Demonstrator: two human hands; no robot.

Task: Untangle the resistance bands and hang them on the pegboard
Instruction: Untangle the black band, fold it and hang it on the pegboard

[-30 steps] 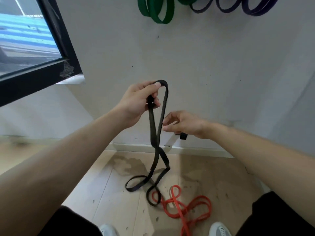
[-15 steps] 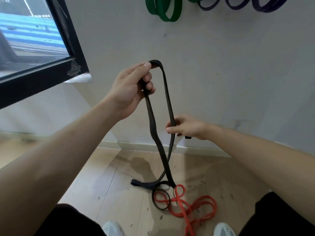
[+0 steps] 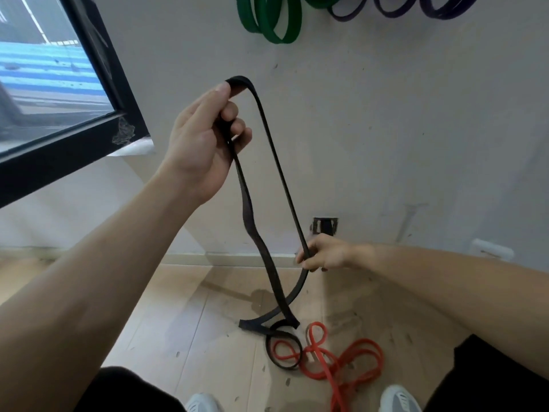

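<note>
A long black resistance band [image 3: 279, 173] hangs as an open loop in front of the wall. My left hand [image 3: 205, 138] grips its top end, raised near the window corner. Lower and to the right, my right hand [image 3: 323, 254] pinches the band's right strand. The band's lower end lies twisted on the wooden floor, where its last coil overlaps a tangled red band [image 3: 341, 358]. High on the wall hang green bands [image 3: 276, 22] and dark purple bands [image 3: 416, 8]; their hooks are out of frame.
A black-framed window [image 3: 98, 93] juts out at the left, close to my left hand. A small dark wall outlet [image 3: 325, 226] sits just above my right hand. My two shoes [image 3: 398, 396] stand at the bottom, beside the red band.
My left hand has lifted the band's top higher. My right hand took hold of the right strand and drew it down and to the right, widening the loop. The view tilted slightly.
</note>
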